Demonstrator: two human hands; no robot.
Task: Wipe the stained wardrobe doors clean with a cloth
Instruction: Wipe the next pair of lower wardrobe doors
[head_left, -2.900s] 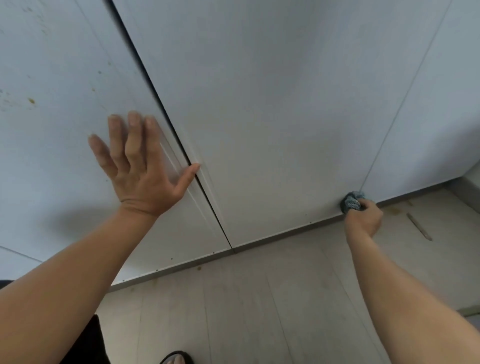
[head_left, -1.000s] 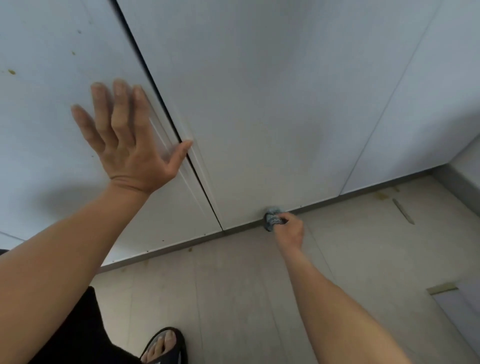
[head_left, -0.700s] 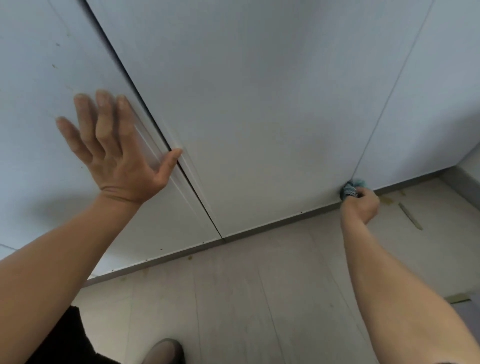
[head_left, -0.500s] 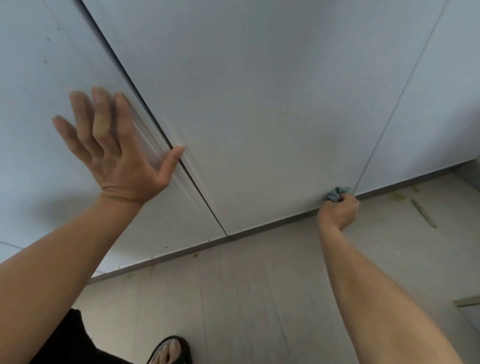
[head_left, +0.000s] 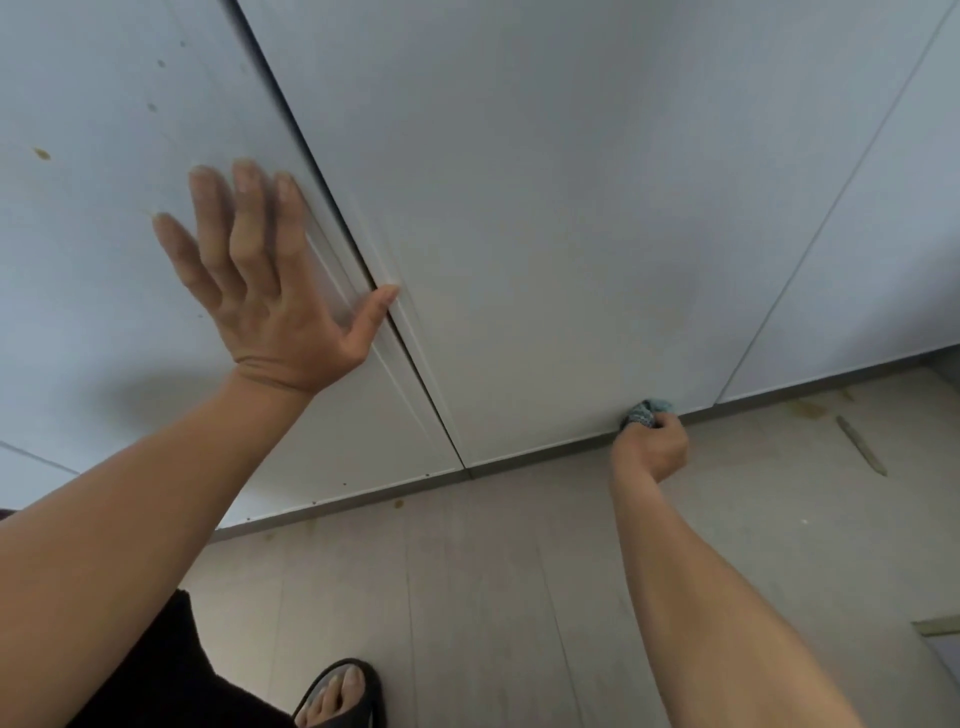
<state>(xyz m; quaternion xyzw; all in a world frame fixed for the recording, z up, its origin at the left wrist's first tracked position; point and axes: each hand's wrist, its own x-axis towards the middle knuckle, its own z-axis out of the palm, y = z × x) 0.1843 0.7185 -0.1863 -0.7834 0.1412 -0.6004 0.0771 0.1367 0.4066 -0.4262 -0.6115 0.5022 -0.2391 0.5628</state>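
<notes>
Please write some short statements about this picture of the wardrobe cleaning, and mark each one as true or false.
1. The left hand lies flat, with straight fingers, on the left door. True.
2. The right hand grips a cloth. True.
3. The cloth touches the top of the middle door. False: it is at the bottom edge of this door, close to the floor.
4. The left door has a brownish spot. True.
5. The foot at the bottom of the picture wears a closed shoe. False: it wears an open sandal, and the toes show.
</notes>
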